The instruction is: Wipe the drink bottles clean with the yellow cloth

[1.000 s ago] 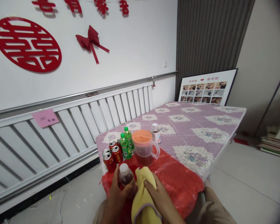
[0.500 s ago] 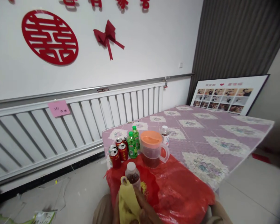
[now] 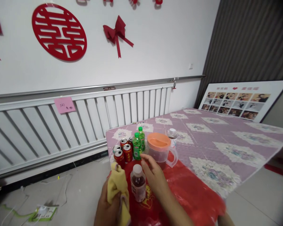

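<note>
My left hand [image 3: 107, 201] is closed around a bunched yellow cloth [image 3: 119, 185] at the bottom of the view. Just right of the cloth, a white-capped bottle of dark drink [image 3: 138, 185] stands upright on a red plastic sheet [image 3: 191, 191]. My right hand [image 3: 153, 172] reaches over the sheet with its fingers stretched out, holding nothing. Its fingertips appear in front of a green bottle [image 3: 137, 147]; I cannot tell if they touch it. Behind the hand stands a clear pitcher with an orange lid [image 3: 158, 142].
Several red drink cans [image 3: 127, 153] cluster at the table's left edge, beside a second green bottle [image 3: 141, 136]. Another white-capped bottle [image 3: 172, 135] is behind the pitcher. A floral cloth covers the table [image 3: 202, 141]. A radiator [image 3: 89, 119] runs along the wall. A power strip [image 3: 44, 213] lies on the floor.
My right hand has left the yellow cloth and moved up and forward past the near bottle. My left hand has shifted left with the cloth, uncovering more of that bottle. The view has turned slightly left.
</note>
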The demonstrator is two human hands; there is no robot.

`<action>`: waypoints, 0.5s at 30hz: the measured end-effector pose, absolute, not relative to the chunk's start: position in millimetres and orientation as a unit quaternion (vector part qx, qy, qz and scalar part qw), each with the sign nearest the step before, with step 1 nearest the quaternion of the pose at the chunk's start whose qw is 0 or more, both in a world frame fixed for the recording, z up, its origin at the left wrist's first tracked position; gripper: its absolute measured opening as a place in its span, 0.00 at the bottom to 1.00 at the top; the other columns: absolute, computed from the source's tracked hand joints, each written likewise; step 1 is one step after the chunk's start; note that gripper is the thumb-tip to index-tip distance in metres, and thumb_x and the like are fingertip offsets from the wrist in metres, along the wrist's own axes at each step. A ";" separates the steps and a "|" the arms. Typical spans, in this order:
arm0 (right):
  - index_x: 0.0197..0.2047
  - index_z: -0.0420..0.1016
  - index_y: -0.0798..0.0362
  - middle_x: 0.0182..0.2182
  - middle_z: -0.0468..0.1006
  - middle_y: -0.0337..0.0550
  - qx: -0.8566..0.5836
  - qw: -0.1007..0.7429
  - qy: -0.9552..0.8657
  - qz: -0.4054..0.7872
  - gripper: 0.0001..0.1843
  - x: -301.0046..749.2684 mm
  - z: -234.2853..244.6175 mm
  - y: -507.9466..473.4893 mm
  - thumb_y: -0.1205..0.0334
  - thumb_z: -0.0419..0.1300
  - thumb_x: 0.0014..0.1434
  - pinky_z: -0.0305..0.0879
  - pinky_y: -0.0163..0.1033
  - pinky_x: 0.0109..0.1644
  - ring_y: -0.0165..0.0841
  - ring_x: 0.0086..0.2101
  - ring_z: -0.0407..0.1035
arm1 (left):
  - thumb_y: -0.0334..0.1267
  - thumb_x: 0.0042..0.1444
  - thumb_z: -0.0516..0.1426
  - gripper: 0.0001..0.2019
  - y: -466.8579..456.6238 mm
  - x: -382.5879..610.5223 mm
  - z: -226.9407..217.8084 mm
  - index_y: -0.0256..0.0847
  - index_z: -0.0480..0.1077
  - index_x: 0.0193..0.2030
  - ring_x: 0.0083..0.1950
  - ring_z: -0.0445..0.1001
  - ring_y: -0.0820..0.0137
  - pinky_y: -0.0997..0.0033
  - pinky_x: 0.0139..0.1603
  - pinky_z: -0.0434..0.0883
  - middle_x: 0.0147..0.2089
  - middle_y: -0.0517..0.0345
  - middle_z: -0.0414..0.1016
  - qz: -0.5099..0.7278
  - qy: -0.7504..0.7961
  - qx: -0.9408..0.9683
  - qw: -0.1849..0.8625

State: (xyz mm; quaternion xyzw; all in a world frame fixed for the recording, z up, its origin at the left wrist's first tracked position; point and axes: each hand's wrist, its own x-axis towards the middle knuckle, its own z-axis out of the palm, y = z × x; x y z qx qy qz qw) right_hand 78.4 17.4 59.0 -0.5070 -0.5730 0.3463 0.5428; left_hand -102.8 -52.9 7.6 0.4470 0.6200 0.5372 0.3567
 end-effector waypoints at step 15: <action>0.41 0.78 0.53 0.33 0.82 0.45 -0.530 0.470 -0.606 0.363 0.16 41.7 48.6 44.7 0.54 0.53 0.59 0.68 0.40 0.40 0.38 0.34 0.75 | 0.34 0.54 0.52 0.26 -12.0 -92.2 -11.6 0.37 0.68 0.60 0.58 0.76 0.58 0.62 0.61 0.71 0.57 0.47 0.78 0.406 0.607 0.559 0.393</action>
